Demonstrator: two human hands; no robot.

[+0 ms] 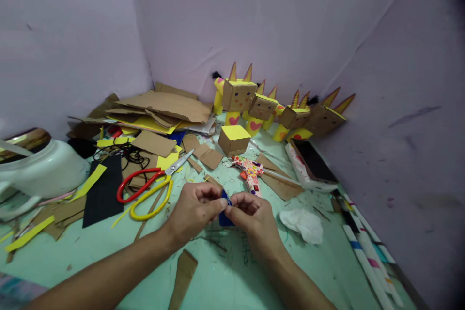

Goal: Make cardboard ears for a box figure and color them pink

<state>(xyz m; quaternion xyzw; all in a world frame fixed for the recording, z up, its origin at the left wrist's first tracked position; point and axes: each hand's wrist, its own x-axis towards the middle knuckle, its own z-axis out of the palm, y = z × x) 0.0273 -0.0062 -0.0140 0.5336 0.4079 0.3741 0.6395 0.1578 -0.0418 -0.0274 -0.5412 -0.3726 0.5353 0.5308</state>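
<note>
- Blue paper, a small dark-blue piece (225, 209), sits pinched between our two hands just above the pale green table (232, 276), near its middle and close to us.
- Our left hand (194, 208) closes thumb and forefinger on the piece's left edge; our right hand (250, 210) closes its fingertips on the right edge, so both grips are clamped on the blue paper and the fingertips nearly meet.
- The piece looks flat and stiff, mostly hidden by our fingers; only its top corner and lower edge show. We can read no writing on it, and no brand or label is legible anywhere on the table.
- Just left of our left hand lie two pairs of scissors, the red-handled scissors (145, 181) crossing over the yellow-handled scissors (152, 201).
- Beyond our fingers lies a flowery patterned shape (250, 172), and past that a cardboard cube with a yellow top (234, 139).
- Along the back wall stands a row of cardboard box figures (254, 104) with pointed ears, drawn faces and pink hearts on yellow bodies.
- At right, near our right hand, rests a crumpled white tissue (301, 224); further back lies a phone (314, 162), screen dark, on a patterned case.
- At left we see a sheet of black paper (103, 193), a heap of cardboard scraps (163, 106) and a white pot (39, 167).
- A cardboard strip (183, 276) lies between our forearms.
</note>
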